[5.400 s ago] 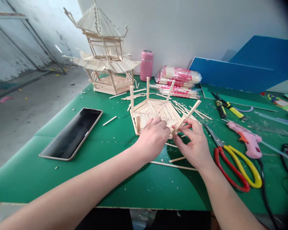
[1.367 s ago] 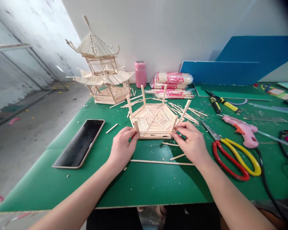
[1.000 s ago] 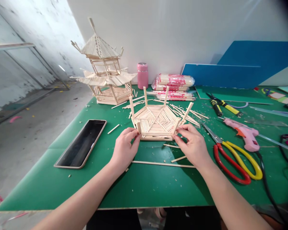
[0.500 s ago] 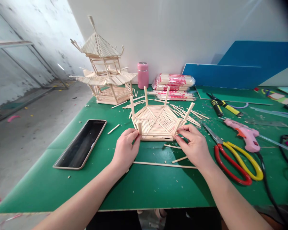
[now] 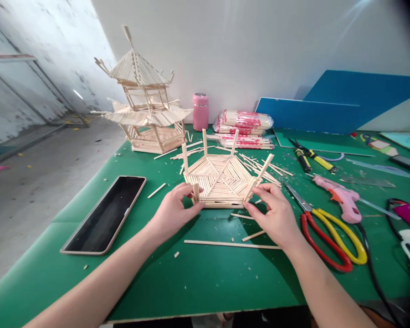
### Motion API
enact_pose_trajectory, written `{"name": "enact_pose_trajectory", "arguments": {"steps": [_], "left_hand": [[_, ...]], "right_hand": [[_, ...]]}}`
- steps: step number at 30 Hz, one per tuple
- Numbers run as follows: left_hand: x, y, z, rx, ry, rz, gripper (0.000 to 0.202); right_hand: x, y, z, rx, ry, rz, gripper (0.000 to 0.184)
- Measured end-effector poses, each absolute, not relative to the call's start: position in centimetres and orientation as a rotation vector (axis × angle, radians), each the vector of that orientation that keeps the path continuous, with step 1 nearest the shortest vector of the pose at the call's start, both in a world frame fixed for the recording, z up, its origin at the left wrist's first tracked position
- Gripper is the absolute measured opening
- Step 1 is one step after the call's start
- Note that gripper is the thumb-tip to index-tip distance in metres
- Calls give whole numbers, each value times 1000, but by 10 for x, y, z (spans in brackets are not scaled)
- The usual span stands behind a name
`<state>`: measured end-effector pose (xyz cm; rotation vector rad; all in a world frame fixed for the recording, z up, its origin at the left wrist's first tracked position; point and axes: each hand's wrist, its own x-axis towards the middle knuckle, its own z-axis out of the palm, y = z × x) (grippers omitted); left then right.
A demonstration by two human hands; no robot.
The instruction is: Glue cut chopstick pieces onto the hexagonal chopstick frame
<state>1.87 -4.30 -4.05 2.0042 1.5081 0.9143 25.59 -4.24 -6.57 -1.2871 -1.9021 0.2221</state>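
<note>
Pale wall (image 5: 253,54) behind green table (image 5: 157,291)

Upright posts (image 5: 205,142) ring stick base (image 5: 225,172); open above.

One base (image 5: 218,177) bore six posts (image 5: 234,143).
Left of it lay one phone (image 5: 104,215); right, one each of scissors (image 5: 308,207), pliers (image 5: 303,159), glue gun (image 5: 341,193); behind, one flask (image 5: 200,116), one pagoda (image 5: 152,117).

craft workshop, glue gun (image 5: 341,196), scissors (image 5: 309,213), pliers (image 5: 303,159), stick pagoda (image 5: 146,117), floor (image 5: 30,205) probably concrete
</note>
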Motion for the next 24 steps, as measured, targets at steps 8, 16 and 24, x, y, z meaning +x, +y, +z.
{"name": "enact_pose_trajectory", "arguments": {"steps": [8, 16, 24], "left_hand": [[21, -27, -37, 1975, 1301, 879, 7], [18, -24, -42, 1991, 1237, 885, 8], [10, -27, -42, 2042, 1279, 826, 12]], "right_hand": [[252, -38, -51, -1326, -2026, 249, 22], [247, -31, -45, -1328, -2097, 316, 13], [248, -30, -45, -1298, -2059, 362, 17]]}}
